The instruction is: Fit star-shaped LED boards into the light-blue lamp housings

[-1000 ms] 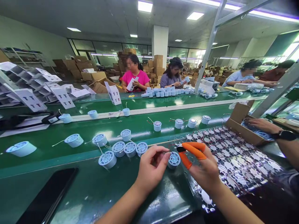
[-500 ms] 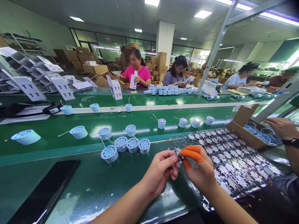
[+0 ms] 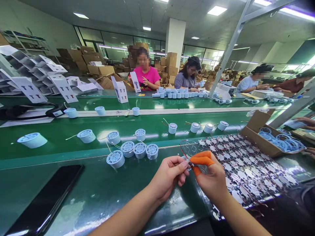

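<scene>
Ok so here we've got our left hand (image 3: pixel 168 175) and right hand (image 3: pixel 213 177), orange finger cots (image 3: pixel 201 160) on, with the fingers (image 3: pixel 182 167) pinched together on a small wired blue housing (image 3: pixel 187 163), mostly hidden, just above the green tabletop (image 3: pixel 118 196).

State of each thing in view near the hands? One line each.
Left hand: gripping the small pale blue housing, which is mostly hidden.
Right hand: at that housing, grip unclear.
orange finger cots: worn on the right hand.
Pale blue housings: lying on the green belt, wires trailing.
Cardboard box: open, holding blue rings.
Black smartphone: lying flat, dark.
</scene>
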### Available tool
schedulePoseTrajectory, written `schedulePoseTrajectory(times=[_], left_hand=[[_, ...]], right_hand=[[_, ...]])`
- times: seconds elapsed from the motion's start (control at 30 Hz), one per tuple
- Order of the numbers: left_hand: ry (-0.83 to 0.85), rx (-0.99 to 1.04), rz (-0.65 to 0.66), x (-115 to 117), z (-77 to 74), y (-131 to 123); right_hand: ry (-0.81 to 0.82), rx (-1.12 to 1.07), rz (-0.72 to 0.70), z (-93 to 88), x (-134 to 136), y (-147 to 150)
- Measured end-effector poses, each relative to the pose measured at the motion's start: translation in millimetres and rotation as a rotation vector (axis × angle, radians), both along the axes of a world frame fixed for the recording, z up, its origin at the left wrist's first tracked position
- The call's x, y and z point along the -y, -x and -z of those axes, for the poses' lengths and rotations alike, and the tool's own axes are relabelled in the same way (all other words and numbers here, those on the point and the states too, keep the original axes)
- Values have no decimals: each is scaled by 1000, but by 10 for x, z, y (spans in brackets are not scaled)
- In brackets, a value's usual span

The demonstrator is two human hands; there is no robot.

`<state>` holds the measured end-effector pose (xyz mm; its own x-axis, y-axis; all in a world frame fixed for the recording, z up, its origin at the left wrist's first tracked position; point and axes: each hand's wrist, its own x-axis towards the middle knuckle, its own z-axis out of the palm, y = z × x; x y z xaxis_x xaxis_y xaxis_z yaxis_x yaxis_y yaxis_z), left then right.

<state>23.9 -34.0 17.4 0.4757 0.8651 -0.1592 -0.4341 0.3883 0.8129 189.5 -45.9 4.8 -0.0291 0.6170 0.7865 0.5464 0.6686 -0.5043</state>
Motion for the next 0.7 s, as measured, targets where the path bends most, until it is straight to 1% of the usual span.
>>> schedulePoseTrajectory(times=[0.23, 0.4, 0.7], left_hand=[[-12, -11, -10, -6, 20, 2], [-18, -29, -6, -11, 3, 16], [-20, -52, 54, -45, 4, 69]], right_hand=[[2, 16, 20, 9, -5, -6], [-22, 38, 17, 5, -10, -6], [-27, 59, -17, -12, -9, -19]])
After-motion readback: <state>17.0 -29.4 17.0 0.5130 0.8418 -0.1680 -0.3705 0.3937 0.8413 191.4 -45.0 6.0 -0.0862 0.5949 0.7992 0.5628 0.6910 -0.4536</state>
